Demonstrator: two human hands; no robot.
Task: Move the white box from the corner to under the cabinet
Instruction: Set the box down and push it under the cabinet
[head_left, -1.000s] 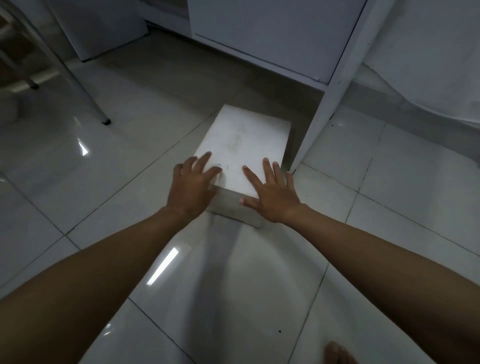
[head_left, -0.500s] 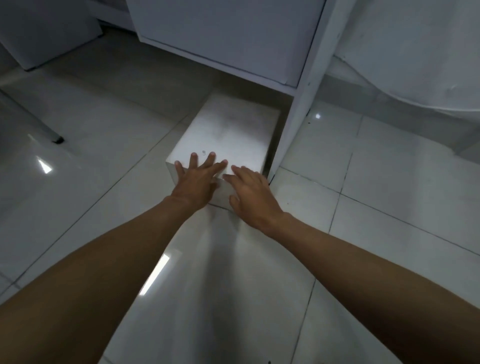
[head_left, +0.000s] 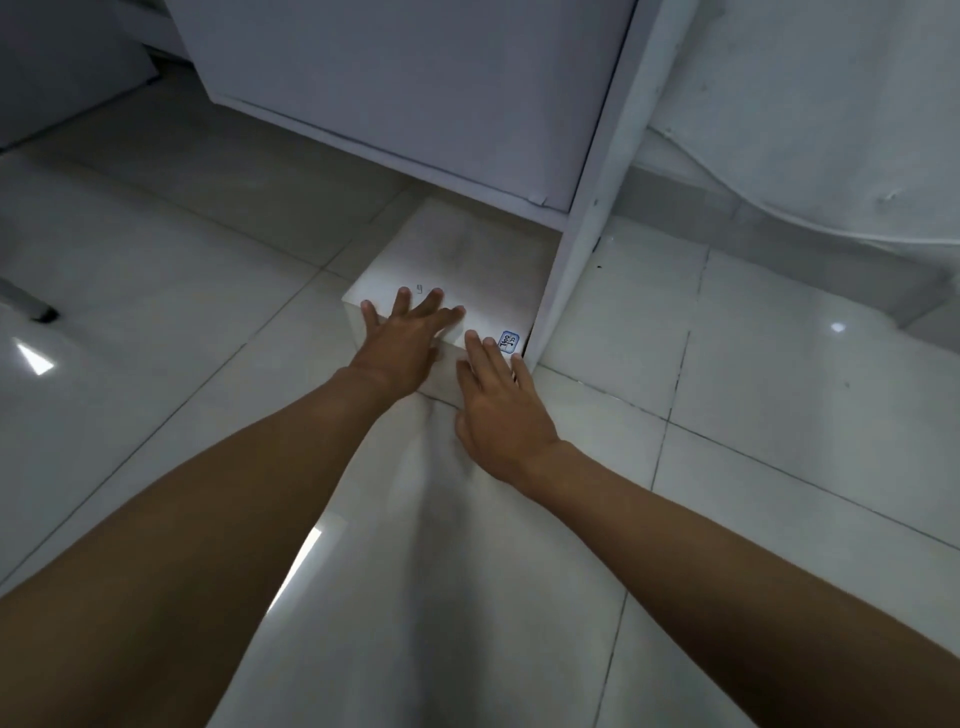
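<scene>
Two flat hands do the pushing: left hand (head_left: 400, 345) and right hand (head_left: 501, 405) lie spread on the box's (head_left: 462, 270) near edge, gripping nothing. The box sits on the floor (head_left: 156, 270), far end under the cabinet (head_left: 415, 93), tight beside its leg (head_left: 582, 249). Push evenly, low, straight along that leg.

Glossy pale tile floor (head_left: 171, 291) with thin dark grout lines, bright light reflections on it. White box (head_left: 457, 270) sits flat on the floor — far end under the cabinet (head_left: 415, 88), right side just beside the white cabinet leg (head_left: 576, 270), which also stands on the tiles. Dark-tipped metal leg (head_left: 36, 310) rests at left edge.
</scene>
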